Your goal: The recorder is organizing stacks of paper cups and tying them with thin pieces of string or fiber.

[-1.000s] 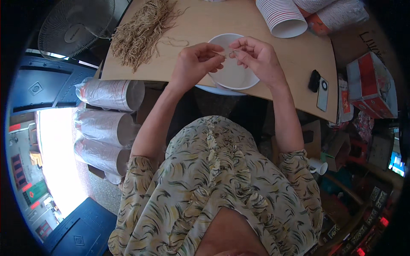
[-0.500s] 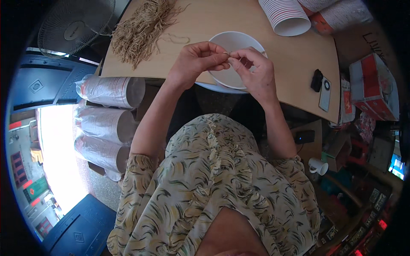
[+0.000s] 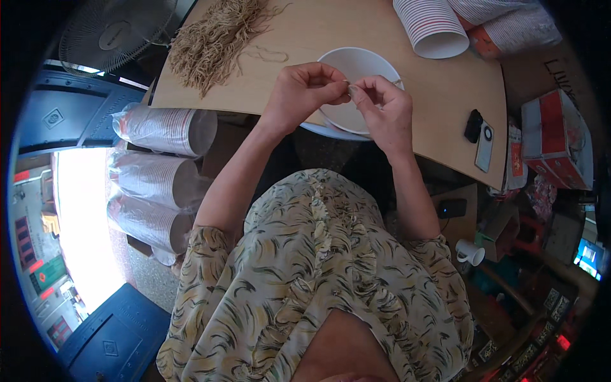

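Note:
My left hand (image 3: 307, 92) and my right hand (image 3: 387, 114) meet over the near part of a white bowl (image 3: 366, 56), fingertips pinched together. Between them is a thin, pale tan piece, mostly hidden by the fingers; it looks like a strand from the pile. That pile, a tangled heap of tan, stringy strands (image 3: 210, 48), lies at the far left of the table, with a few loose ends trailing towards the bowl. The bowl's inside is partly covered by my hands. A small light tan bit shows at its right rim, beyond my right hand.
The wooden table (image 3: 439, 95) carries stacked white paper tubs (image 3: 439, 38) at far right, and a phone (image 3: 485, 146) beside a small black object (image 3: 473, 125). Plastic-wrapped tub stacks (image 3: 153, 175) stand at left under a fan (image 3: 114, 35). A red-and-white carton (image 3: 554, 137) and a mug (image 3: 471, 253) are at right.
The view has shifted slightly, so table and bowl sit a little further right. Both hands stay together over the bowl, fingertips still pinched, the fingers moving only slightly.

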